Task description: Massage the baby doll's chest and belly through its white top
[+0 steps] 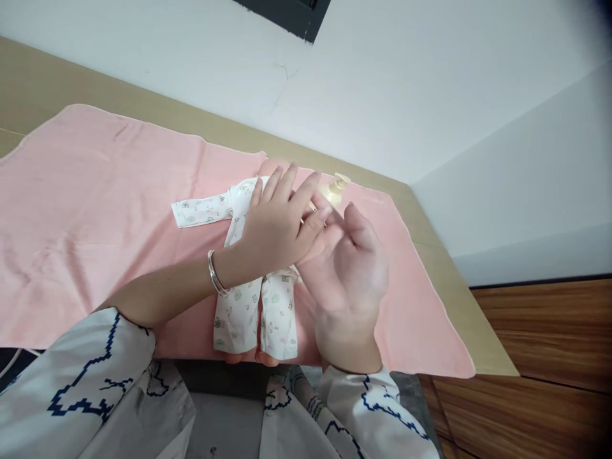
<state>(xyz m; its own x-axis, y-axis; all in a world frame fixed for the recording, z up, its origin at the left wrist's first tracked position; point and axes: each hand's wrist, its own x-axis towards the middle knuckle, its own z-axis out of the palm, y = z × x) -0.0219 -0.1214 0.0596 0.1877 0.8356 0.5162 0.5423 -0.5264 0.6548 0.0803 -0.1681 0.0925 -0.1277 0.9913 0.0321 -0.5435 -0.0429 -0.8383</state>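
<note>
My left hand [275,226], with a silver bracelet [216,273] on its wrist, lies palm down with fingers spread across my right hand [351,264]. That hand is turned palm up and open, its fingers partly covered by the left one. No object shows in either palm, though the area between them is hidden. Below them a doll in a white printed outfit [236,319] lies on its back on a pink blanket [119,210]. One sleeve stretches left and two feet stick out at the near edge. The hands hide most of its head and chest.
Just beyond my right hand stands a pale yellow pump bottle [336,188] on the blanket. Under the blanket is a tan tabletop [459,319] against a white wall [382,83]. Wooden panels [549,344] are at the right, and a white cable [12,360] is at the left edge.
</note>
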